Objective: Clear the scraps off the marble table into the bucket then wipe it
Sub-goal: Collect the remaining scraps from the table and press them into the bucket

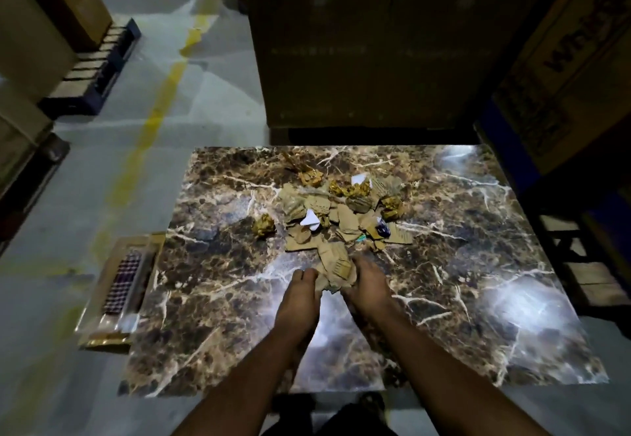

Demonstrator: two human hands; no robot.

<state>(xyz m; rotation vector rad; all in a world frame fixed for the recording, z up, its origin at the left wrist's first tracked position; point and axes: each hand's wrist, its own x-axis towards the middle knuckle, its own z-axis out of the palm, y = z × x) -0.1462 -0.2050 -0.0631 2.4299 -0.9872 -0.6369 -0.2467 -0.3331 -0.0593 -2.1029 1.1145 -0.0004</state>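
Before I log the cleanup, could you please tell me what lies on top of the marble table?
On the marble table: a heap of cardboard scraps, gold foil balls and white paper bits. Whatever lies beneath the heap is hidden.

Ahead of my hands the scrap pile (341, 210) blocks the table (478, 264) centre; bare marble either side gives free passage
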